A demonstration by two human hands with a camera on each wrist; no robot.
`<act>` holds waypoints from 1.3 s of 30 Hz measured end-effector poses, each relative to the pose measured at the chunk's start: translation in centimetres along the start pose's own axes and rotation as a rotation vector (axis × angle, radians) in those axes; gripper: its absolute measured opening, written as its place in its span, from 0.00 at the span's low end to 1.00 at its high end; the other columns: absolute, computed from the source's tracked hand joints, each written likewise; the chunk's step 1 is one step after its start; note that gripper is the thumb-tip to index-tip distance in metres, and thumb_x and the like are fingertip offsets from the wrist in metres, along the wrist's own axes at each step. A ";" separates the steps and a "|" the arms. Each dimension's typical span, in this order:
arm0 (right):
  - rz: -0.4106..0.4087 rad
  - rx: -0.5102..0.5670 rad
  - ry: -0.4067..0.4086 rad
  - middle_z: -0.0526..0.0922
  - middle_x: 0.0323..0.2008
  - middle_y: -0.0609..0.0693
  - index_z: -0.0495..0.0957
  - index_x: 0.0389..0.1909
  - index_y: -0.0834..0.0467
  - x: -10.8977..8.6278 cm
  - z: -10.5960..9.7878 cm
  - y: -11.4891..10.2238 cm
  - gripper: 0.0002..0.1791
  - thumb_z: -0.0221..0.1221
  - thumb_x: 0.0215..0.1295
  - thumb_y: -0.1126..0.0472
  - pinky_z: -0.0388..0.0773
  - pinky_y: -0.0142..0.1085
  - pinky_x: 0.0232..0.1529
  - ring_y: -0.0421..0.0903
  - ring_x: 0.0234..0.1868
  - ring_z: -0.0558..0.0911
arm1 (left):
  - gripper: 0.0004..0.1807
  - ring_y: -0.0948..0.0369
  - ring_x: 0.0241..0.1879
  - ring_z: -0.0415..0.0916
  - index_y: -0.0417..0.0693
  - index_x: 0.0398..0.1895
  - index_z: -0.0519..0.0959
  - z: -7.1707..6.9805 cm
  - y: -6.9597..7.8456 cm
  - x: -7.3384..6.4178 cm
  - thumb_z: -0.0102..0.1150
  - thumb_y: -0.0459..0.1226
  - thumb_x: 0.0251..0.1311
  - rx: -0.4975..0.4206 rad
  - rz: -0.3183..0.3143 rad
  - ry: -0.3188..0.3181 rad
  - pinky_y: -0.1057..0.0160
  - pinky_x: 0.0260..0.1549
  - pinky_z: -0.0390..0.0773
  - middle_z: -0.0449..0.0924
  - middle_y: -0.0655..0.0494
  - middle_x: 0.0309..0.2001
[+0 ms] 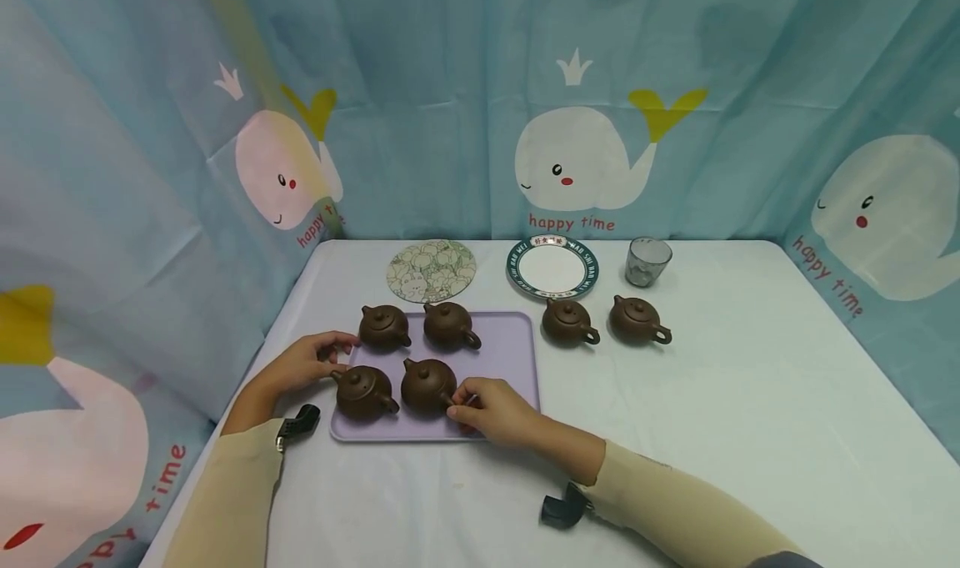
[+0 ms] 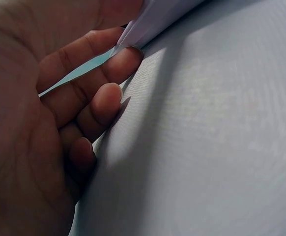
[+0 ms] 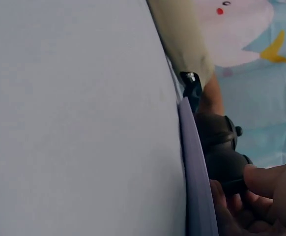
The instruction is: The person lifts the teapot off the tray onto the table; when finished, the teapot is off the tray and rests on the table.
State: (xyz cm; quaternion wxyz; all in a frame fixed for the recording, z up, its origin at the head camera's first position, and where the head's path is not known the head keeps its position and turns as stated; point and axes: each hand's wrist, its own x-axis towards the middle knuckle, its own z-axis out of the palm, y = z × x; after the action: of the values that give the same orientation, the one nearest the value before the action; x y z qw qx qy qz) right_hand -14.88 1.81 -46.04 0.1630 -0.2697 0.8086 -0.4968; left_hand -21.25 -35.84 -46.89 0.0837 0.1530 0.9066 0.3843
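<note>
Six teapots [image 1: 383,328] share a white table [image 1: 750,368], four in two rows on one lilac tray [image 1: 504,343] and two to its right. Behind them are one patterned mat [image 1: 431,271], one plate [image 1: 552,269] and one glass [image 1: 648,261], backed by a curtain [image 1: 450,51] printed with four whales [image 1: 562,155], the outer two cut off by the frame.

Fingers hide most of the handle of the front-right teapot [image 1: 427,387], which sits on the tray; in the right-wrist view it overlaps a second, both in shadow. The left-wrist view catches only a sliver of tray.

The right hand [image 1: 491,409] pinches that handle between thumb and fingers, its forearm slanting in from the lower right. The left hand [image 1: 306,364], fingers loosely bent, touches the tray's left edge beside the front-left teapot [image 1: 363,393]; whether it grips the rim cannot be told.
</note>
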 end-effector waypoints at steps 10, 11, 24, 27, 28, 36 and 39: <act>-0.049 0.001 0.028 0.81 0.28 0.43 0.79 0.35 0.56 -1.7 -1.7 0.3 0.04 0.60 0.68 0.59 0.76 0.33 0.33 0.39 0.29 0.82 | 0.27 0.55 0.34 0.68 0.41 0.58 0.76 0.0 0.3 0.0 0.71 0.34 0.52 0.006 -0.029 -0.007 0.65 0.31 0.69 0.75 0.49 0.41; -0.044 0.006 0.033 0.81 0.27 0.44 0.79 0.34 0.55 -1.9 -1.9 0.1 0.04 0.60 0.68 0.59 0.75 0.33 0.34 0.39 0.29 0.82 | 0.27 0.55 0.34 0.68 0.42 0.57 0.77 0.0 0.3 0.0 0.71 0.35 0.52 0.003 -0.035 -0.008 0.65 0.31 0.69 0.75 0.50 0.41; 0.002 0.140 0.130 0.84 0.30 0.54 0.78 0.39 0.62 -3.8 -6.8 -0.7 0.07 0.60 0.68 0.62 0.79 0.36 0.39 0.47 0.33 0.84 | 0.27 0.54 0.36 0.68 0.42 0.58 0.76 0.0 0.4 -0.1 0.70 0.35 0.52 0.001 -0.061 -0.006 0.64 0.32 0.69 0.74 0.49 0.42; 0.003 0.180 0.158 0.83 0.34 0.61 0.77 0.40 0.65 -4.0 -8.5 -0.6 0.07 0.59 0.68 0.64 0.80 0.38 0.39 0.49 0.34 0.84 | 0.27 0.54 0.36 0.68 0.42 0.58 0.76 0.0 0.3 -0.2 0.70 0.34 0.53 0.001 -0.063 -0.001 0.64 0.32 0.69 0.74 0.49 0.42; 0.004 0.189 0.168 0.83 0.35 0.62 0.77 0.41 0.66 -4.1 -9.1 -0.6 0.07 0.59 0.68 0.64 0.80 0.40 0.40 0.50 0.35 0.84 | 0.27 0.54 0.36 0.68 0.42 0.58 0.76 0.0 0.2 -0.2 0.70 0.35 0.53 0.000 -0.060 -0.001 0.64 0.32 0.69 0.74 0.49 0.42; 0.024 0.172 0.290 0.81 0.39 0.64 0.75 0.43 0.70 -5.8 -13.9 0.6 0.11 0.58 0.69 0.64 0.80 0.39 0.41 0.53 0.37 0.85 | 0.27 0.53 0.36 0.68 0.42 0.58 0.76 0.1 0.3 -0.1 0.70 0.36 0.53 -0.012 -0.053 -0.013 0.64 0.32 0.69 0.74 0.49 0.42; 0.035 0.162 0.347 0.80 0.40 0.64 0.75 0.44 0.71 -6.7 -15.6 1.1 0.12 0.58 0.69 0.64 0.80 0.39 0.41 0.55 0.39 0.85 | 0.27 0.53 0.36 0.68 0.42 0.58 0.76 0.1 0.3 -0.1 0.70 0.36 0.53 -0.001 -0.052 -0.008 0.64 0.31 0.69 0.74 0.49 0.41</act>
State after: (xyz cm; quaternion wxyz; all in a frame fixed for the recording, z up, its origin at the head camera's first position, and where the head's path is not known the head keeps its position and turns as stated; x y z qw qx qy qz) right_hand -18.12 17.40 -40.01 0.0507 -0.1519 0.7866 -0.5963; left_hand -21.06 -35.60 -46.72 0.0975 0.1311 0.9097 0.3817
